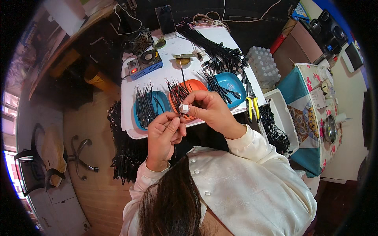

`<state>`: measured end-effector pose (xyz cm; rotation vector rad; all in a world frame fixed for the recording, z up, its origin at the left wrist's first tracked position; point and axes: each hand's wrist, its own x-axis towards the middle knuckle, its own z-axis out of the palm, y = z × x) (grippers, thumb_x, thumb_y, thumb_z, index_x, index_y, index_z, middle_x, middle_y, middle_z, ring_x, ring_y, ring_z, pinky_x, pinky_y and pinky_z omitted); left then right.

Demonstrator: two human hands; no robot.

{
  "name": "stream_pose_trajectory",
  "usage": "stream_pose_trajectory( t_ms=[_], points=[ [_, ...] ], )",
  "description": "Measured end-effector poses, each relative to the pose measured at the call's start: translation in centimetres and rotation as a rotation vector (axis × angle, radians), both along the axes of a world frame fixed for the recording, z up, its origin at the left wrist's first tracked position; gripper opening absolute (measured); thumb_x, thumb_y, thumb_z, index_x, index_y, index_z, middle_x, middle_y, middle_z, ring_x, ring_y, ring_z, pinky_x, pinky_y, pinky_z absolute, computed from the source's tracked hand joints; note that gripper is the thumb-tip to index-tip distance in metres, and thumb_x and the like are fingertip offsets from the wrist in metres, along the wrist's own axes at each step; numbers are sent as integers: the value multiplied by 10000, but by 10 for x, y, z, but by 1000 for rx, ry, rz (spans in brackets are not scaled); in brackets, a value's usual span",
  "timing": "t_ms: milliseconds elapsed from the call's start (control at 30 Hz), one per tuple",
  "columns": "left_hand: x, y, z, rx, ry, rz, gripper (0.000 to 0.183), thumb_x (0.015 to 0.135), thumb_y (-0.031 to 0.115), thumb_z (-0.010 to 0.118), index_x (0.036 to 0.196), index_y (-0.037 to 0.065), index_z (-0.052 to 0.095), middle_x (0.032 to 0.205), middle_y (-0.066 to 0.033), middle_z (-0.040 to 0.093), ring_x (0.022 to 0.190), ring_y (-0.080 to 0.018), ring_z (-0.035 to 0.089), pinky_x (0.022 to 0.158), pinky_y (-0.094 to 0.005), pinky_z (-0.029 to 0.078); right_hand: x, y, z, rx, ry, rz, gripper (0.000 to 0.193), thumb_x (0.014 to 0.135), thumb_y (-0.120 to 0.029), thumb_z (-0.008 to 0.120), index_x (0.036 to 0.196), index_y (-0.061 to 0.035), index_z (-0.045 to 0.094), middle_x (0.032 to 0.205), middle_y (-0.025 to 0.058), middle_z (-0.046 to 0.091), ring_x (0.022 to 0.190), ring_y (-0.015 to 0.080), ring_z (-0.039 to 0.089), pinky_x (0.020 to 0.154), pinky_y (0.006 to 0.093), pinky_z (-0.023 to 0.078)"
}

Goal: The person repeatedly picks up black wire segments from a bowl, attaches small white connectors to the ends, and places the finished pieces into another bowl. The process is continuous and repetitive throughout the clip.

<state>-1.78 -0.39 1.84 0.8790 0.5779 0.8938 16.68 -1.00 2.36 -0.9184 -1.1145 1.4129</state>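
Note:
My right hand (pixel 214 114) pinches a small white block-shaped piece (pixel 184 108) between thumb and forefinger, over the near edge of the table. Just below it, my left hand (pixel 163 135) is closed, its thumb and forefinger pressed together close to the block. Something thin and dark shows at the left fingertips, too small to name. Behind my hands lies an orange tray (pixel 199 83) of short black cables (pixel 176 91). A blue tray (pixel 164 103) on its left holds more black cables (pixel 145 107). Another blue tray (pixel 233 80) on the right has several cables with connectors.
Yellow-handled pliers (pixel 252 108) lie at the table's right edge. At the back are a blue soldering station (pixel 146 67), a fan (pixel 141 41), a phone (pixel 165 19) and a large cable bundle (pixel 220 51). Cables hang at the left (pixel 122 153). A white foam box (pixel 281 114) stands right.

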Motion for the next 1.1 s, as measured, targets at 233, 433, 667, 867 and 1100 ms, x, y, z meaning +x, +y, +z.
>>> stream_pose_trajectory(
  t_ms=[233,433,667,867,1100],
  points=[
    [6,-6,-8,201,112,215,117,976,86,575,1027,-18,581,807,-92,660,556,-32,453,487,-178,321,-11,-13,-1,160,-270,-214,82,896,-59,661,900,12,619,828,12,638,711,48,558,620,200,459],
    [13,-7,-20,503,347,417,156,977,132,595,1004,-20,577,821,-51,668,578,-28,476,505,-178,339,-28,-21,1,580,-603,-381,153,786,-21,727,913,-21,641,759,84,555,645,200,539,541,304,415],
    [-3,-2,-18,26,-69,50,139,989,86,539,1069,-17,586,757,-111,639,471,-23,346,443,-188,247,-1,-6,-1,306,-354,-168,114,872,19,646,982,50,647,923,54,630,823,96,596,739,228,482],
    [-2,-5,-17,99,-86,87,137,983,72,543,1079,-19,580,791,-124,645,491,-32,362,452,-187,259,-7,-4,-10,-57,12,8,104,942,-71,608,981,25,618,903,4,622,829,53,576,735,215,481],
    [4,10,-11,10,-96,373,133,979,112,572,1053,5,599,934,-126,674,689,-134,583,624,-238,481,-10,-23,-6,305,-361,-47,115,952,-20,528,1032,17,603,879,62,616,794,144,601,691,269,472]
  ],
)
